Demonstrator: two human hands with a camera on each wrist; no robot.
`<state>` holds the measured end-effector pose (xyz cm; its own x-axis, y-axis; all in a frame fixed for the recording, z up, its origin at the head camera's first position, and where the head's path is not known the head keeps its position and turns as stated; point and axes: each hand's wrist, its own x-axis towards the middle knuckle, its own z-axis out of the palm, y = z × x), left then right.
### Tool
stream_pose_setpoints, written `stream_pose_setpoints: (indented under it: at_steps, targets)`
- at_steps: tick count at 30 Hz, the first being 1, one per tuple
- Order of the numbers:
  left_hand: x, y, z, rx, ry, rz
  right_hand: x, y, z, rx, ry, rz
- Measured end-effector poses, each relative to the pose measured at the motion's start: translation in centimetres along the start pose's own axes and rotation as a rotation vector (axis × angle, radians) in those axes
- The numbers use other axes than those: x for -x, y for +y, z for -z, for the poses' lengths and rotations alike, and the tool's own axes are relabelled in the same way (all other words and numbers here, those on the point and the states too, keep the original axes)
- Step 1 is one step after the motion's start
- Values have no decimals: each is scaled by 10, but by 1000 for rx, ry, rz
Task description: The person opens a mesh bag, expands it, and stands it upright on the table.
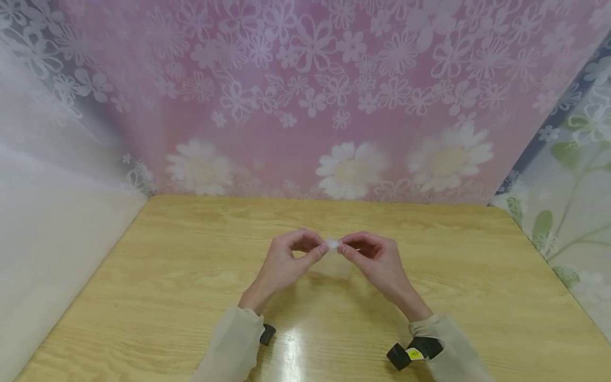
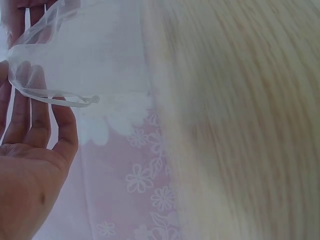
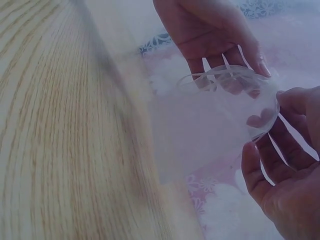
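Observation:
A sheer white drawstring pouch (image 1: 332,267) hangs between my two hands over the middle of the table. My left hand (image 1: 286,262) pinches one side of its gathered mouth between thumb and fingers. From the opposite side, my right hand (image 1: 384,265) pinches the mouth too, fingertips close to the left ones. In the left wrist view, a thin ribbon loop (image 2: 75,101) with a knotted end trails from the pouch (image 2: 107,55). Fingers show through the see-through fabric of the pouch (image 3: 200,125) in the right wrist view, with ribbon arching along its top edge.
The wood-grain table (image 1: 167,276) stretches out beneath both hands. Behind it hangs a pink flowered curtain (image 1: 286,143), with pale cloth (image 1: 57,223) along the left side and leaf-patterned cloth (image 1: 573,212) along the right. Black camera mounts (image 1: 398,356) sit at the wrists.

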<state>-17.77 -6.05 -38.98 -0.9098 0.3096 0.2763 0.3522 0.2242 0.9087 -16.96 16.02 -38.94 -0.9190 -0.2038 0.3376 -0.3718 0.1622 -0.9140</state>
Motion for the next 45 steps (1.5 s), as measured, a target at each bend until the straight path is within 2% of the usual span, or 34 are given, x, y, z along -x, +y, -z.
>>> stream_pose_setpoints:
  at_steps: [9, 21, 30, 45]
  targets:
    - [3, -2, -2, 2, -9, 35, 3, 3, -3, -3, -14, 6]
    - [0, -3, -4, 20, -10, 0, 1, 1, -3, 51, -17, -18]
    - [-1, -3, -2, 17, -7, 3, -1, 0, -3, 55, -11, -20]
    - [5, -3, 0, 14, -2, -5, 1, -2, -3, 65, -27, -18]
